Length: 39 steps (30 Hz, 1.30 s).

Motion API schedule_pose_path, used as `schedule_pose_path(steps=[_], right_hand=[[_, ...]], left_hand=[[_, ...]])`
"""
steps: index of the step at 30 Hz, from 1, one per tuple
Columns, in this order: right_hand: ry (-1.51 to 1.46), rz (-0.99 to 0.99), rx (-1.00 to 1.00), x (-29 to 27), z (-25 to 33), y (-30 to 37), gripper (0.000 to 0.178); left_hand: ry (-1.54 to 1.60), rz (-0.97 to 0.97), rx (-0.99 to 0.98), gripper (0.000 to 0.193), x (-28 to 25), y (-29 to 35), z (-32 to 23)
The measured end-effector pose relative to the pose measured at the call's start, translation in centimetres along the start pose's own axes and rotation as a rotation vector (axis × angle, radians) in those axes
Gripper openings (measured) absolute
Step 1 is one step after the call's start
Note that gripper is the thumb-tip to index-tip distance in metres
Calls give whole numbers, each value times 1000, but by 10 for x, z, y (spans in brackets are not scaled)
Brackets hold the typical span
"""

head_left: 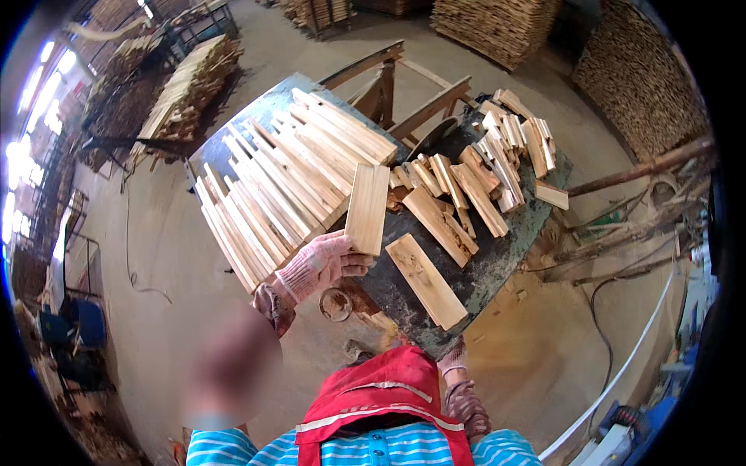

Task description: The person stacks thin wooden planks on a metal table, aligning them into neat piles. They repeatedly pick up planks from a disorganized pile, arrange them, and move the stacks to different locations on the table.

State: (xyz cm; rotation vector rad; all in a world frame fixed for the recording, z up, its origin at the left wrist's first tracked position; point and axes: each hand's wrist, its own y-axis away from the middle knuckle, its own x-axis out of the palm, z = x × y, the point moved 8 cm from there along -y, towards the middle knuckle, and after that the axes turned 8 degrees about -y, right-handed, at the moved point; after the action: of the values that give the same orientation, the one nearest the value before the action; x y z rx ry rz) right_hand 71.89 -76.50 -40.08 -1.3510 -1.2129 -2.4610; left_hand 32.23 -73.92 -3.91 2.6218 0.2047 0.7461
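Note:
My left hand (330,260), in a pale pink work glove, grips the near end of a short wooden board (367,208). The board slants up and away over the tabletop, close to the row of longer wooden strips (280,175) laid side by side on the left. My right hand (453,357), gloved too, is low by the table's near edge; its fingers are hidden. Between the hands, a single knotty board (427,280) lies flat on the dark table (489,283). Farther right, several short offcuts (443,225) lie in a loose, uneven group.
A round saw blade (435,138) shows behind the offcuts, beside a wooden frame (427,109). Large stacks of wood (493,27) stand at the back. A cable (594,311) hangs at the right, near a rusty pole (641,167). A roll of tape (336,304) is near my left wrist.

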Motion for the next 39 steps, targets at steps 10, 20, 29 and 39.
schedule_pose_path(steps=[10, 20, 29, 39], right_hand=[[-296, -383, -261, 17, -16, 3, 44], [-119, -657, -655, 19, -3, 22, 25], [-492, -374, -686, -44, -54, 3, 38], [-191, -960, -448, 28, -351, 91, 41]], left_hand=[[-863, -221, 30, 48, -74, -46, -128], [-1812, -208, 443, 37, -61, -165, -257], [-1841, 56, 465, 33, -85, -278, -254], [-1733, 507, 315, 33, -116, -323, -216]])
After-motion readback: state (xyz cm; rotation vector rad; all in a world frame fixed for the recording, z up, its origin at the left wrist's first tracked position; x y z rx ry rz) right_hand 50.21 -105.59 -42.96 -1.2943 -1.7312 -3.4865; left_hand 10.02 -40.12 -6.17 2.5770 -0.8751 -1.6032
